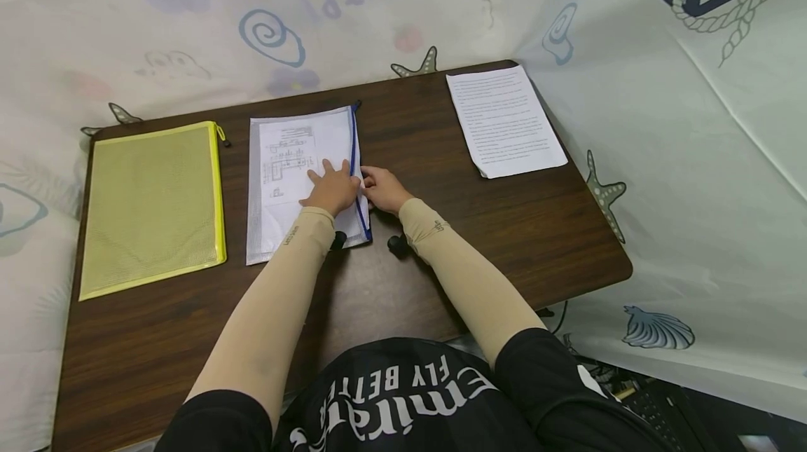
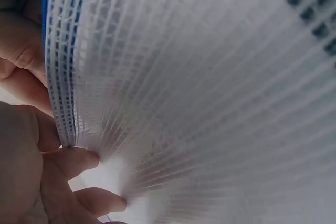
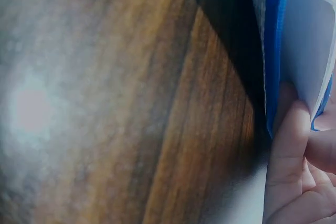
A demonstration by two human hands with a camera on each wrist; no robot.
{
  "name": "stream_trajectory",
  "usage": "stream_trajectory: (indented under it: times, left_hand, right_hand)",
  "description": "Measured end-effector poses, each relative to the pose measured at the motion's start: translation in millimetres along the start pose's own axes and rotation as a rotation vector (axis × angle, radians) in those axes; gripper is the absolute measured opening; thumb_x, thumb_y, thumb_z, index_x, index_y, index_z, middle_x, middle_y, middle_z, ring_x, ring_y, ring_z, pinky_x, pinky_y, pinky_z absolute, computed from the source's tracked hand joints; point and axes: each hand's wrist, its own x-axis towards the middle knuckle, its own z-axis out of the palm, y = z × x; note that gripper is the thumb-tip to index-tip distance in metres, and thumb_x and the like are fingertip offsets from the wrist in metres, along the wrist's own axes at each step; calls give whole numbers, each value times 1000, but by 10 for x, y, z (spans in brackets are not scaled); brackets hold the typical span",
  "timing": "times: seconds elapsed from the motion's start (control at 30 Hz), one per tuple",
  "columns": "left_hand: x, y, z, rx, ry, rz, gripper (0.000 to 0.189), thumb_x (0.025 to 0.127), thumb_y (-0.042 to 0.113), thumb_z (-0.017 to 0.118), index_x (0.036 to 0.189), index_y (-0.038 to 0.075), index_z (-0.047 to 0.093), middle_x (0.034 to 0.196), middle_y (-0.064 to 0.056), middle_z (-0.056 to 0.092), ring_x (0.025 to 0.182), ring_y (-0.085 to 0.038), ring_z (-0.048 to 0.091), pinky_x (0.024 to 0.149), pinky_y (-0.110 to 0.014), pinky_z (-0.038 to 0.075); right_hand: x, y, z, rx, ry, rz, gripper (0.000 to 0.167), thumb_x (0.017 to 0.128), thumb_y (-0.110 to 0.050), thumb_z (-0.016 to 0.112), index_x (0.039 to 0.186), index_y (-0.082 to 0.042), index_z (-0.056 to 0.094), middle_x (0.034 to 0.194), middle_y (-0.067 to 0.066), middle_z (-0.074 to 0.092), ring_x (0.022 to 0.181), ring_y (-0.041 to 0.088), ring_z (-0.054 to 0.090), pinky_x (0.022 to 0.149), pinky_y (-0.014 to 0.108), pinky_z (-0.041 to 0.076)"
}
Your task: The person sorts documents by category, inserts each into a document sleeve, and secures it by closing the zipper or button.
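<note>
A clear mesh zip pouch (image 1: 254, 228) with a blue zipper edge (image 1: 354, 137) lies in front of me. White papers (image 1: 286, 189) are inside it, the top sheet showing a printed drawing. My left hand (image 1: 334, 189) rests on the pouch with spread fingers, close to the zipper side. In the left wrist view its fingertips (image 2: 84, 160) press the mesh, which wrinkles around them. At the pouch's right edge is my right hand (image 1: 386, 190). The right wrist view shows the blue-edged opening parted, and the right fingers pinch the edge of the papers (image 3: 304, 51) there.
A yellow mesh zip pouch (image 1: 151, 207) lies at the left of the brown table (image 1: 416, 129). A stack of printed sheets (image 1: 507, 122) is at the back right. A patterned curtain (image 1: 353, 24) hangs behind the table and along its right side.
</note>
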Motion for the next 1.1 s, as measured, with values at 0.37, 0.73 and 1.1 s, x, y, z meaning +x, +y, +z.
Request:
stream_trajectory:
  times: [0.37,0.73,1.1]
  left_hand:
    - [-13,36,-82,60,60,135,59,110,25,25,160,-4,17,160,-40,12,148,-58,9,113,-74,17]
    - [3,-27,-209,118,-88,213,55,111,23,25,159,-4,23,159,-38,20,149,-53,13,119,-66,8]
    - [-22,-9,-153,211,-11,177,66,98,28,68,153,3,43,148,-34,43,139,-45,37,111,-62,25]
  right_hand:
    - [67,-100,125,-115,13,-86,45,99,11,47,141,-1,56,101,18,68,75,27,64,68,29,55]
    - [176,-209,14,-586,-6,-67,28,103,-5,55,127,-7,70,123,13,69,113,25,63,97,35,48]
    - [852,-249,-497,-584,86,7,34,105,-11,53,138,-3,59,138,15,58,130,29,53,109,38,43]
